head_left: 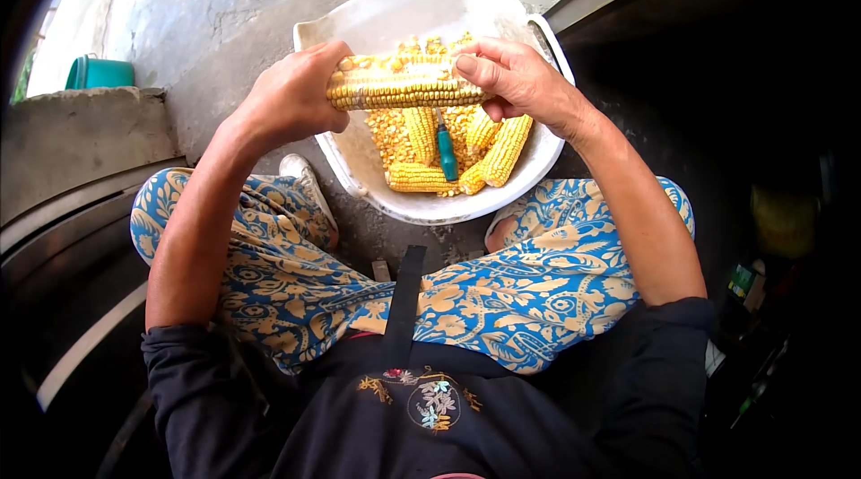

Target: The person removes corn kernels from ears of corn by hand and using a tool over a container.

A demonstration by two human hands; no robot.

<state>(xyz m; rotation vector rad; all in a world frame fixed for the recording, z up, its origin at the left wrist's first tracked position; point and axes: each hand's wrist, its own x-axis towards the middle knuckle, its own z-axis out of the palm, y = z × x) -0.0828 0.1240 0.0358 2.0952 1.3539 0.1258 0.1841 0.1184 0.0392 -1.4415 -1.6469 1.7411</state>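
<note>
A partly shelled corn cob (404,95) is held level above a white tub (359,178). My left hand (300,89) wraps round its left end. At the other end, my right hand (516,80) has its thumb and fingers closed on the cob. Kernels are gone from a strip along its upper side, while full rows show on the side nearer me. Below, in the tub, lie loose kernels (387,134) and several whole corn cobs (507,152). A screwdriver-like tool with a teal handle (447,154) rests among them, its tip partly hidden.
The tub stands on a concrete floor (224,21) between my feet, a handle on its right rim. A teal bucket (100,74) is at the far left behind a low concrete wall (81,138). Dark, unclear items stand at the right.
</note>
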